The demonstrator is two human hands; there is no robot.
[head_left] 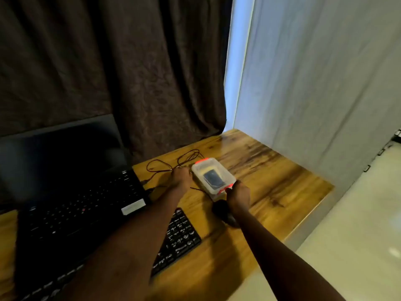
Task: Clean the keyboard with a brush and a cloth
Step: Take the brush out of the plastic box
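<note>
My right grip (237, 193) pinches the near orange latch (225, 189) of the clear box (213, 177). My left grip (180, 175) touches its left side; how curled, I cannot tell. The keyboard (182, 232) lies on the tabletop (273, 187) under my forearms.

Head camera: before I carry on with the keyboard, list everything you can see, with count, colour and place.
desk: one, brown wood, under everything
laptop: one, black, open, on the left
keyboard: one, black, in front of the laptop, partly under the left forearm
plastic box: one, clear with orange latches, mid-desk, something dark inside
cable: one, black, looped behind the box
mouse: one, black, under the right wrist
curtain: one, dark brown, behind the desk
wall: pale, on the right
floor: pale, lower right
left hand: at the box's left side, grip unclear
right hand: pinches the box's near latch
</note>
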